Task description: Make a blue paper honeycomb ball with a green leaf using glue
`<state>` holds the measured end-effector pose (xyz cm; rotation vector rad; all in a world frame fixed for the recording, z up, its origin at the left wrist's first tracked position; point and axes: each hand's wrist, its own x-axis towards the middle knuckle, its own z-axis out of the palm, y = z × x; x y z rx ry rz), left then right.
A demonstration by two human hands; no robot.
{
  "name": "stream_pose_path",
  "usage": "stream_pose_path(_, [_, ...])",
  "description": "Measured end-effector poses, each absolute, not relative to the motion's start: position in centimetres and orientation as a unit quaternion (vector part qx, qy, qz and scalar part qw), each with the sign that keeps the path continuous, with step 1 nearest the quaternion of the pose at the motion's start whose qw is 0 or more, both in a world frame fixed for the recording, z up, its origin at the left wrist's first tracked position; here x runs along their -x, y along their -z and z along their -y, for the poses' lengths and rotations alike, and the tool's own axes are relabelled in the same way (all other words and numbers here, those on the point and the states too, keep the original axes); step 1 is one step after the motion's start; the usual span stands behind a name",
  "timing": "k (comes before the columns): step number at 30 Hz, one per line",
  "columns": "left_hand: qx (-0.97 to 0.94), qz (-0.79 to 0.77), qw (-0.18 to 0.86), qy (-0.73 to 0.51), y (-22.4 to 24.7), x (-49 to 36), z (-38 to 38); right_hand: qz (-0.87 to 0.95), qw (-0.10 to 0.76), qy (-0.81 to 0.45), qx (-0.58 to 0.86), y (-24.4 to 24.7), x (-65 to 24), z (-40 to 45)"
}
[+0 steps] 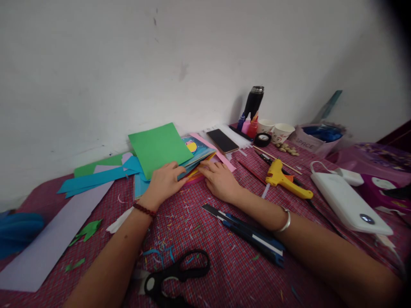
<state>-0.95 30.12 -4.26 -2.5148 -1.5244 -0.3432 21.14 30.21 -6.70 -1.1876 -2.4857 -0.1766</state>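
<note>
Paper stack (198, 158) lies on the counter (237, 280) between our two hands, with 12 o'clock taken as towards the wall. Its long axis runs roughly from 8 to 2 o'clock. From our left fingers, the stack extends towards 1 o'clock; from our right fingers, towards 11. Neither hand is nearer: both touch its near side.

Left hand (165, 182): fingers are bent at the near edge, thumb extended towards 2 o'clock, beside the green sheet (160, 147) on top. Right hand (220, 179): fingers are loosely bent and slightly spread, tips at the layered edges. We cannot tell whether either hand pinches the paper, as the undersides are hidden.

From the right hand, we locate the cutter (245, 233) at 5 o'clock and the glue gun (281, 179) at 3. Scissors (176, 273) lie at 6 o'clock from the left hand.
</note>
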Motion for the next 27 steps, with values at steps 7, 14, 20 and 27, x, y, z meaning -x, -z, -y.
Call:
stream_pose_path(7, [0.847, 0.512, 0.067, 0.122, 4.07, 1.34, -30.24, 0.884, 0.192, 0.068, 0.420, 6.81, -21.34, -30.21])
stream_pose_path(14, [0.841, 0.520, 0.072, 0.132, 4.62, 1.36, -30.43, 0.889, 0.179, 0.067, 0.415, 6.72, -21.35, -30.14])
stream_pose_path(20, [0.843, 0.515, 0.050, 0.151, 4.93, 1.61, -30.69, 0.891, 0.173, 0.072, 0.414, 6.75, -21.28, -30.16])
stream_pose_path(27, [0.846, 0.509, 0.021, 0.161, 4.81, 1.96, -31.03, 0.890, 0.173, 0.066, 0.416, 6.75, -21.30, -30.22])
